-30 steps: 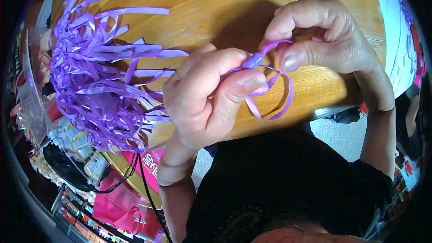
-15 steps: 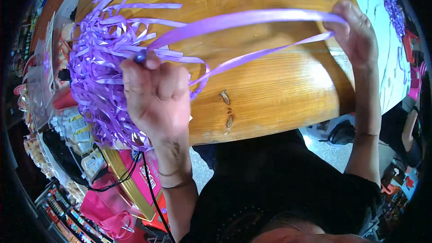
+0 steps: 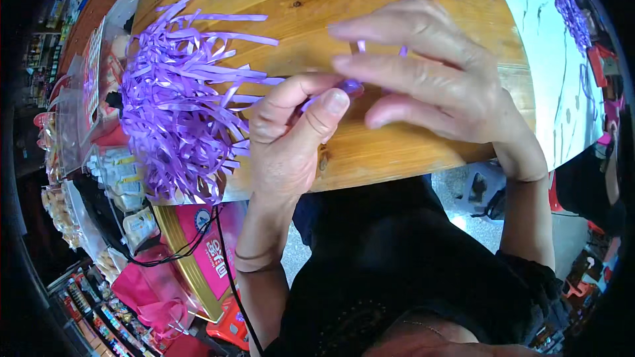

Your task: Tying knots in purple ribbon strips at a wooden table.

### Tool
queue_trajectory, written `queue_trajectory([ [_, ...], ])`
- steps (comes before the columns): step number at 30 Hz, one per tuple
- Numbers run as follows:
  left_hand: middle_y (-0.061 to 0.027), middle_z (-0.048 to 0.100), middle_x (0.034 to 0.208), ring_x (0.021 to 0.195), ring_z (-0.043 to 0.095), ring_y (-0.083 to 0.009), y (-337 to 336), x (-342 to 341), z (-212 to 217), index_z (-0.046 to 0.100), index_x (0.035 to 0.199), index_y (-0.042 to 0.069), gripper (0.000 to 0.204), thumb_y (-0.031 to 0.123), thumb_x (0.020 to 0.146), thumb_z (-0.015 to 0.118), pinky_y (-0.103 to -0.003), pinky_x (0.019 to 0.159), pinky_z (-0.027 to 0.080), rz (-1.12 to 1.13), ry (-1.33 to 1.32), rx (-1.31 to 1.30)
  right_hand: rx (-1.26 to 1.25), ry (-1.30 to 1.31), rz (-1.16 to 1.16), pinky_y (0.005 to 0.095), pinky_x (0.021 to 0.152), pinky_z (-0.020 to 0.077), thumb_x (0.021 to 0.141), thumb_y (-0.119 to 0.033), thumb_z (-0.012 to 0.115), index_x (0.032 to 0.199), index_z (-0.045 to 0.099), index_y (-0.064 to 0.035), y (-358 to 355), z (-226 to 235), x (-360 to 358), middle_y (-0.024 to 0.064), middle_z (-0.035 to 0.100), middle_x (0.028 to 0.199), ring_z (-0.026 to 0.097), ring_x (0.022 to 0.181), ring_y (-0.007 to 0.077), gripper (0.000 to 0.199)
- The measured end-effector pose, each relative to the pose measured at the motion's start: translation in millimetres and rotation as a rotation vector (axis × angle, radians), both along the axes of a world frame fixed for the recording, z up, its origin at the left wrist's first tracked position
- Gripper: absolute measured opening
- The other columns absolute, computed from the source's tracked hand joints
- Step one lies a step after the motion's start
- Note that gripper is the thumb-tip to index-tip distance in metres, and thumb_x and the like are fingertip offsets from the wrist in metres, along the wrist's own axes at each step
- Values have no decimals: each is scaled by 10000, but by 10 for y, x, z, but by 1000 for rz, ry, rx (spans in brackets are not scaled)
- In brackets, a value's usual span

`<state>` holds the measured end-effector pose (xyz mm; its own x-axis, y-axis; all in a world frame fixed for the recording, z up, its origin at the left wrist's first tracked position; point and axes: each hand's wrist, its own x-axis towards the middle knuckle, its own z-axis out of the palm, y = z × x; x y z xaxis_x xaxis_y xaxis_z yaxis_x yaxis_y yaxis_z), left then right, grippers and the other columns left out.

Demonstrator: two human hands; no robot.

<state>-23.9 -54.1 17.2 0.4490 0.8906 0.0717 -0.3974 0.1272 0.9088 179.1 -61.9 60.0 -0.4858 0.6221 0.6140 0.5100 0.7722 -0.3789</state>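
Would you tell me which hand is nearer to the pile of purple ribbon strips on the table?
Left. The left hand lies right beside the pile of purple ribbon strips, touching its loose ends; the right hand is farther off, on the far side of the left.

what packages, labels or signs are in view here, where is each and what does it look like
Pink-red box: below the table's near edge, left of the left forearm; flat, gold rim, white printing.
Clear packets: left of the box, under the purple ribbon pile; small, pale contents.
Clear printed bag: far left by the table edge; red and white.
No screens visible.
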Motion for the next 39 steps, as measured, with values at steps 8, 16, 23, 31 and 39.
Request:
queue_trajectory([
  [8, 9, 590, 748, 572, 414, -24, -140, 80, 124, 632, 976, -3, 161, 106, 858, 625, -176, 516, 330, -1, 47, 50, 63, 67, 46, 320, 668, 454, 695, -108, 721, 914, 657, -14, -125, 33, 70, 99, 608, 852, 586, 772, 215, 247],
  [16, -40, 533, 665, 567, 448, -109, -144, 25, -91, 612, 919, -16, 224, 198, 910, 546, -246, 538, 357, -182, -163, -46, -651, 933, 480, 204, 491, 343, 962, -209, 417, 1018, 544, -1, -142, 44, 487, 35, 461, 724, 392, 608, 80, 249],
  [23, -60, 530, 663, 547, 464, -152, -252, 48, -198, 580, 923, -27, 413, 349, 953, 410, -285, 531, 373, -416, -439, -290, -701, 1153, 369, 165, 496, 291, 963, -182, 410, 1063, 529, 17, -247, -5, 768, 32, 458, 802, 348, 605, 57, 253],
  [31, -73, 615, 838, 617, 466, -86, -343, 93, -321, 589, 1001, -1, 170, 113, 875, 589, -217, 552, 381, -370, 1, -426, -566, 1313, 276, 215, 551, 383, 923, -219, 488, 1038, 560, -2, -334, 243, 895, 6, 491, 725, 448, 617, 82, 256],
  [39, -128, 538, 947, 859, 536, -239, -261, 210, -315, 561, 944, 28, 129, 146, 905, 528, -413, 829, 431, -290, -265, -26, -509, 1647, 18, 200, 507, 340, 900, -208, 513, 903, 567, -53, -355, 274, 972, 0, 506, 706, 418, 557, 78, 164],
])
